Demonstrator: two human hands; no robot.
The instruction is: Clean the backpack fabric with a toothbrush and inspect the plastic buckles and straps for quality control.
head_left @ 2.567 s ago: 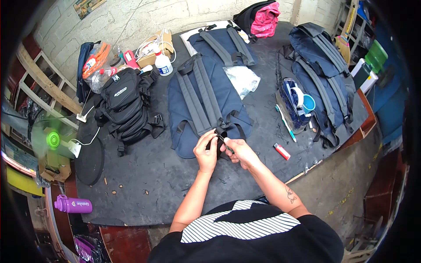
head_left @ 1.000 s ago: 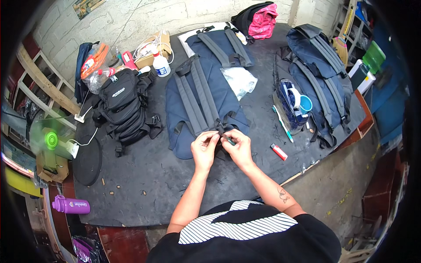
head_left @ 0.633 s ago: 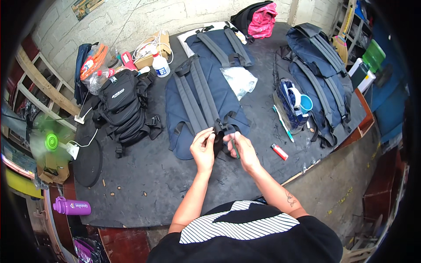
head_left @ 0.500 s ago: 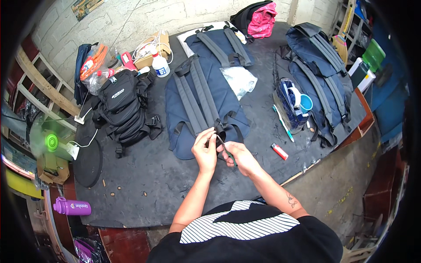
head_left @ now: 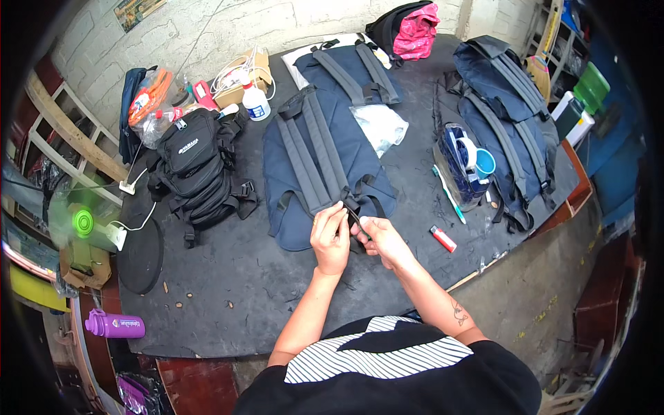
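A navy blue backpack (head_left: 366, 162) lies on the black-topped table, its two grey padded shoulder straps (head_left: 325, 149) facing up. At the backpack's near edge my left hand (head_left: 330, 238) is closed, thumb and fingers pinching the strap end beside a dark loop of webbing. My right hand (head_left: 379, 241) is closed around a slim dark tool (head_left: 359, 223), tilted with its tip toward the left fingertips. The tool's handle is mostly hidden in the palm, so its exact kind does not show.
Left on the table (head_left: 228, 318) lies a black backpack (head_left: 197, 166), near a spray bottle (head_left: 254, 100). To the right are a toothbrush (head_left: 449, 194), a red lighter (head_left: 443, 238), a clear-and-blue pouch (head_left: 460, 180) and more navy backpacks (head_left: 508, 131). A purple bottle (head_left: 115, 324) stands out at the left edge.
My right hand has turned slightly, and the tool's green handle, visible before, is now covered by the fingers. My left hand keeps its pinch at the strap end.
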